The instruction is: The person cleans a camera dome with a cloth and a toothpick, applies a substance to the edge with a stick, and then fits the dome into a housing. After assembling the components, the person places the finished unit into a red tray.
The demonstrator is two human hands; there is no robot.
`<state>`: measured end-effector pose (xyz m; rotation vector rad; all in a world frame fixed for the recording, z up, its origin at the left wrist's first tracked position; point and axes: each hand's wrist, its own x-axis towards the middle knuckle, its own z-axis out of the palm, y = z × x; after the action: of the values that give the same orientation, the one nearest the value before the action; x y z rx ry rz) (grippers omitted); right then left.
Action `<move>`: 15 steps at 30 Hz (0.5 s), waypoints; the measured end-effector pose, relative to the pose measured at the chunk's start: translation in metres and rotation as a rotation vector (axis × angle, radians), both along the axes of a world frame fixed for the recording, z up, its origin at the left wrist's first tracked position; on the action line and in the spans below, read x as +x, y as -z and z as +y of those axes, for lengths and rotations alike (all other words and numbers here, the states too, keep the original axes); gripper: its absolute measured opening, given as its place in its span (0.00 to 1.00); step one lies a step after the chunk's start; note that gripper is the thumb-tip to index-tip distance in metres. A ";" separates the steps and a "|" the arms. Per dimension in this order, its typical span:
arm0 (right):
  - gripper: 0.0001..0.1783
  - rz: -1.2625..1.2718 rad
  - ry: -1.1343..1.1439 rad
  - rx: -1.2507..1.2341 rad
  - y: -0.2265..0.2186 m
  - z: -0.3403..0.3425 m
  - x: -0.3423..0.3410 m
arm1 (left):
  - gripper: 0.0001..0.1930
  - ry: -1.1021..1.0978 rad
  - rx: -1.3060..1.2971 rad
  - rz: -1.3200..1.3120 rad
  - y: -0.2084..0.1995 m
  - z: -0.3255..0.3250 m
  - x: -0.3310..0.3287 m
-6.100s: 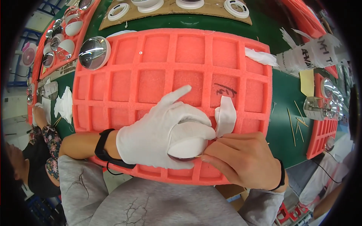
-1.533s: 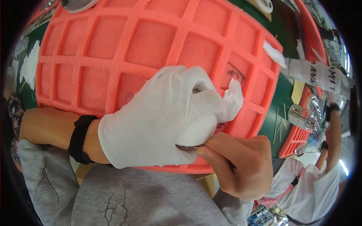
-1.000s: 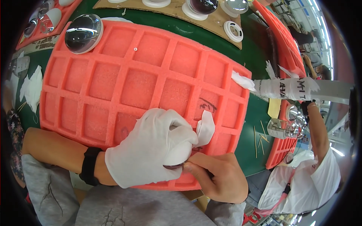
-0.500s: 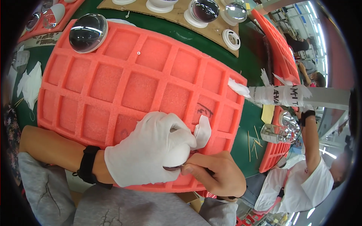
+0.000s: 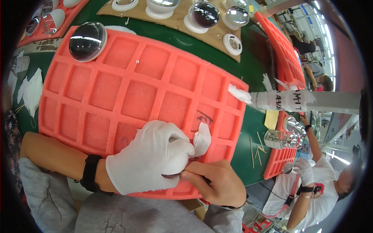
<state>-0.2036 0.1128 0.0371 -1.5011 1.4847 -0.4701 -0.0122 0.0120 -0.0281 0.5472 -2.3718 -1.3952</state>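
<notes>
So right at the fingertips: the bare right hand [image 5: 217, 182] has thumb and forefinger pinched closed against the lower edge of a white ball [image 5: 173, 164]. Can't make out if there's anything thin between them, they cover it. The left hand [image 5: 143, 159], in a white glove, has its fingers curled around that ball and is gripping it, with a dark sliver showing along the bottom edge. The ball's held over the near side of a red foam tray [image 5: 157, 103], close to the person's belly.

A strip of white cloth [image 5: 203, 140] sits just past the gloved fingertips. Farther up the tray there's a tiny white ring [image 5: 137, 61] on a divider, plus a dark dome [image 5: 88, 42] with a clear shell at the far left corner. Another wad of cloth [image 5: 239, 94] hangs at the right edge.

Past that it's green table [image 5: 248, 169]: some thin sticks [image 5: 251, 153], a yellow paper [image 5: 271, 119] and a glass jar [image 5: 273, 139] on the right, and a limp white rag [image 5: 32, 93] on the left. Up top, a cardboard sheet [image 5: 173, 22] carries more domes on white bases. Over on the right, a co-worker [image 5: 327, 176] in a white shirt is holding something small and round in a gloved hand.
</notes>
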 end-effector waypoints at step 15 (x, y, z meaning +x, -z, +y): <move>0.05 -0.098 -0.042 0.035 0.002 -0.010 -0.012 | 0.29 0.037 -0.056 0.117 0.006 -0.009 -0.007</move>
<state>-0.2151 0.1031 0.0355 -1.4583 1.3765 -0.4835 -0.0196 0.0030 -0.0340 0.3977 -2.3308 -1.3336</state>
